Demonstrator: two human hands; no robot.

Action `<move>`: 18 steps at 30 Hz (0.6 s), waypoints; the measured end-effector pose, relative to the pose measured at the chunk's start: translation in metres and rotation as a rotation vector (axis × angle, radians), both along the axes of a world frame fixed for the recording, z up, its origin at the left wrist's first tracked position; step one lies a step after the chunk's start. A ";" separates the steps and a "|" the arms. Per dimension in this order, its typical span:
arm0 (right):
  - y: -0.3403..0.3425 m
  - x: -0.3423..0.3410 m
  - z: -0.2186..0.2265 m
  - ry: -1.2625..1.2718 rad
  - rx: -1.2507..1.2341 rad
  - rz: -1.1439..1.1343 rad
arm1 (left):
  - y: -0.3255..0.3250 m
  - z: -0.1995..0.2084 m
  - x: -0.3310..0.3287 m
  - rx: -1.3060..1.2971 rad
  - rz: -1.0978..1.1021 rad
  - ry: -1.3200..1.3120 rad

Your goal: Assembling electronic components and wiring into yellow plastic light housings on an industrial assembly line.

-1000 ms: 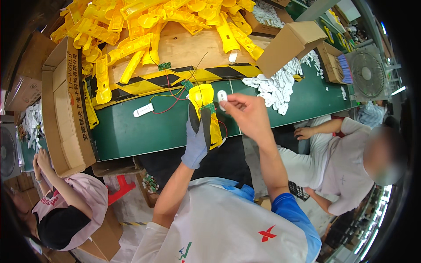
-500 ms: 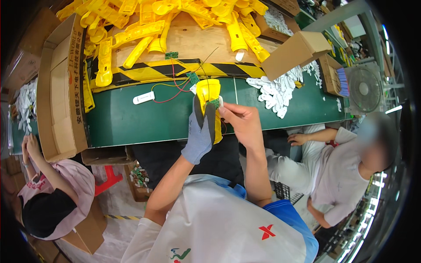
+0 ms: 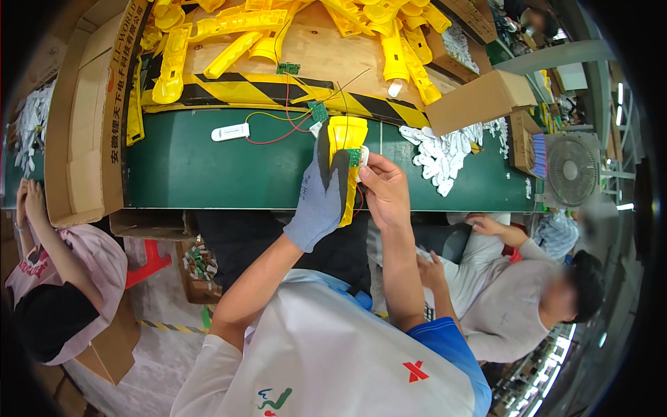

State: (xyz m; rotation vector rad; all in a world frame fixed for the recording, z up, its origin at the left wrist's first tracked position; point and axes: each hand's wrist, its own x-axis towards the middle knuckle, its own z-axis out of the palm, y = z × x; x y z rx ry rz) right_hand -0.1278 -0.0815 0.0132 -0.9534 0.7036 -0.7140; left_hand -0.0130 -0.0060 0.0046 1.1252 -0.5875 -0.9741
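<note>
My left hand (image 3: 319,191), in a blue-grey glove with dark fingers, is closed around a yellow plastic housing (image 3: 349,129) above the near edge of the bench. A small green circuit board (image 3: 353,158) shows at the housing's middle. Bare, my right hand (image 3: 387,193) pinches a small white plastic piece (image 3: 364,156) right beside that board; the fingers cover part of it. A thin red wire (image 3: 360,201) hangs below. Just beyond, another green board (image 3: 318,111) has red and yellow wires running to a white oval piece (image 3: 230,132) on the green bench.
Yellow housings (image 3: 236,28) are heaped on a wooden board behind a striped edge (image 3: 236,90). White parts (image 3: 439,156) are piled at right, near a tilted carton (image 3: 479,101) and a fan (image 3: 572,170). A tall carton (image 3: 87,125) stands left. Co-workers sit on both sides.
The whole view has shifted slightly. The green board in the housing shows more fully now, with both my hands still on the parts. At right, the co-worker has leaned and moved an arm.
</note>
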 end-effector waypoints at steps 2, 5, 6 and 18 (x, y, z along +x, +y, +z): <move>0.002 -0.001 -0.002 -0.018 0.016 -0.031 | -0.002 0.000 -0.002 -0.024 0.155 -0.136; 0.001 -0.003 -0.002 0.022 -0.015 -0.035 | 0.005 0.007 -0.001 0.033 0.082 -0.192; 0.000 -0.003 -0.001 0.019 -0.010 -0.036 | 0.005 0.007 -0.003 0.038 0.080 -0.195; 0.010 -0.003 0.000 0.069 -0.278 -0.009 | -0.002 0.006 -0.006 0.058 0.077 -0.427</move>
